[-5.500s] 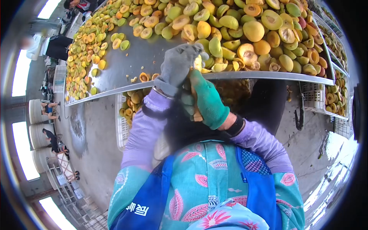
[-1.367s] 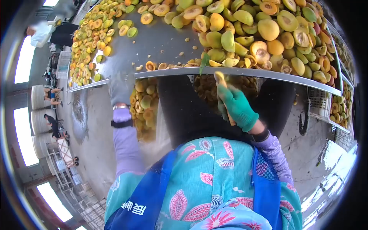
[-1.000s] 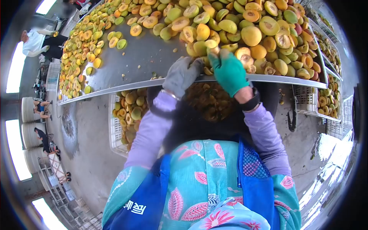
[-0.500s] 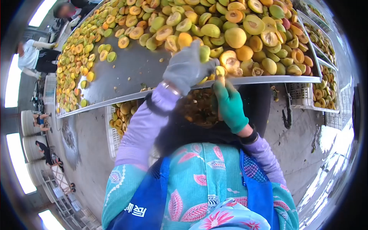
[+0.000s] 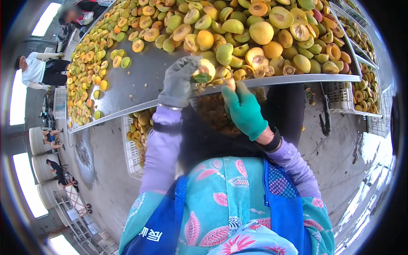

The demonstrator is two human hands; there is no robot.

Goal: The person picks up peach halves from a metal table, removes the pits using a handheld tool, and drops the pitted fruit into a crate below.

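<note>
My left hand (image 5: 177,80), in a grey glove, has its fingers closed on a pale yellow fruit half (image 5: 205,70) with a green leaf (image 5: 202,77) against it. To its right, my right hand (image 5: 245,109), in a green glove, grips a small tool with a wooden handle (image 5: 230,81); the tool's tip is too blurred to make out. Both hands are at the near edge of the metal table (image 5: 142,80). Many halved yellow and green fruits (image 5: 259,33) lie heaped just beyond them.
Below the table edge, a white crate (image 5: 132,146) holds fruit pieces. More crates of fruit (image 5: 340,97) are at the right. A person in a white top (image 5: 34,70) is at the far left, another person (image 5: 80,15) at the top left.
My left hand has moved left, away from the right hand, and the fruit half now shows at its fingers. My right hand has shifted slightly left with the tool.
</note>
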